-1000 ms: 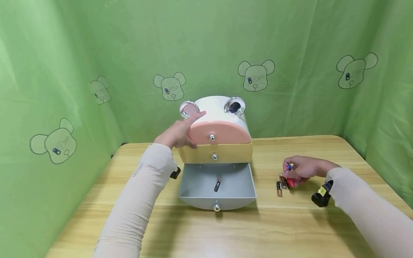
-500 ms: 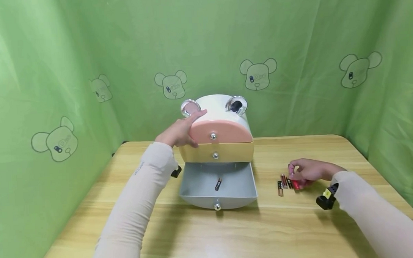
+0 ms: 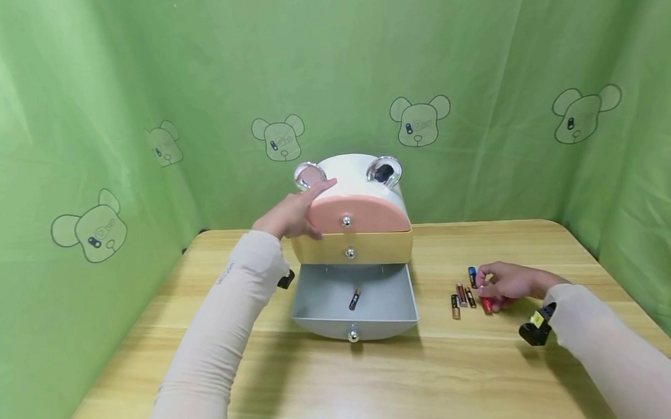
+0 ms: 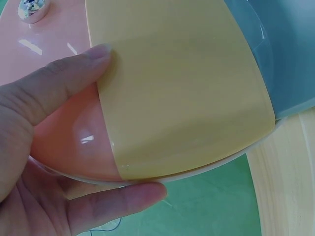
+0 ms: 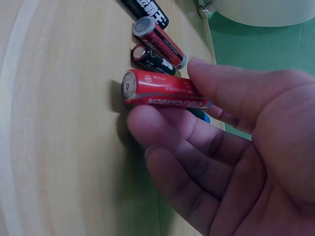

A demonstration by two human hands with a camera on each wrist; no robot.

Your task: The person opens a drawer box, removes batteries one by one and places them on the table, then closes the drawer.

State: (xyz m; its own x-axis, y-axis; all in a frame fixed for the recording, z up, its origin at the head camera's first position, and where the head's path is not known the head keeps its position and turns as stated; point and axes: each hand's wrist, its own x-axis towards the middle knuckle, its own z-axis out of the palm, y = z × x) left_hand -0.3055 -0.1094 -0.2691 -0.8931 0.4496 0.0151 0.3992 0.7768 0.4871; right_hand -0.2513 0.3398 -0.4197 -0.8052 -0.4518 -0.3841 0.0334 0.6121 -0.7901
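My left hand (image 3: 290,216) grips the left side of a small drawer cabinet (image 3: 351,175). In the left wrist view its thumb lies across the pink top drawer (image 4: 59,39) at the yellow middle drawer's edge, and a finger runs along the side. The grey bottom drawer (image 3: 323,296) is pulled out, with one dark battery (image 3: 354,299) lying in it. On the right, my right hand (image 3: 509,282) pinches a red battery (image 5: 157,88) between thumb and fingers, just over the table. Beside it lie a blue battery (image 3: 472,277) and several dark or red ones, including a black-and-copper battery (image 3: 455,306).
A wooden table (image 3: 375,381) carries everything. Green curtains (image 3: 330,68) with bear outlines hang behind and at both sides. Two silver-rimmed ears (image 3: 384,172) stick up from the cabinet top. A black wrist camera (image 3: 536,332) hangs under the right sleeve.
My right hand has shifted right and slightly toward me with the red battery, apart from the others. The blue battery now shows fully. The left hand keeps its grip on the cabinet.
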